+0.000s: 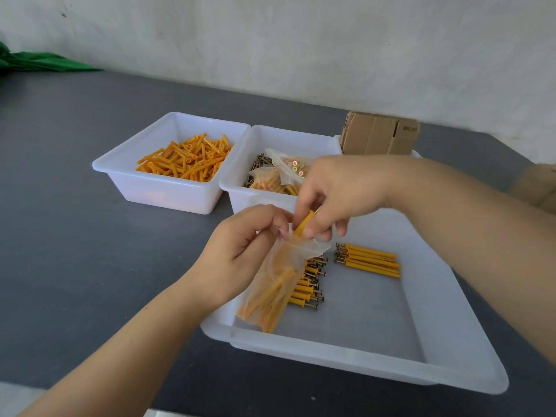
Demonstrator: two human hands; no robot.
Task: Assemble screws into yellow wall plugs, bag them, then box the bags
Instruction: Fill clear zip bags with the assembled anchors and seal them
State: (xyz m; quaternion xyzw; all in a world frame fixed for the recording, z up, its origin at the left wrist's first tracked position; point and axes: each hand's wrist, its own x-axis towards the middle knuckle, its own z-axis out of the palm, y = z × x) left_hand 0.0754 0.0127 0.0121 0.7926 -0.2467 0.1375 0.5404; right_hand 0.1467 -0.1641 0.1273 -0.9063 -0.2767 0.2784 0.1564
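Nearby, loose plugs (pixel 368 260) w/ bag (pixel 276 284).

A dark grey matte tabletop before a pale wall.

The dark grey, smooth tabletop (pixel 90 152) fills most of the view and runs back to a whitish plaster wall (pixel 301 40), which carries faint stains and a few small dark marks near its upper left part. At the far left edge, where tabletop and wall meet, lies a crumpled green cloth (pixel 33 61). The light is soft and even, with weak shadows only. At the bottom edge, a pale strip of surface (pixel 18 398) shows below the front border of the tabletop.
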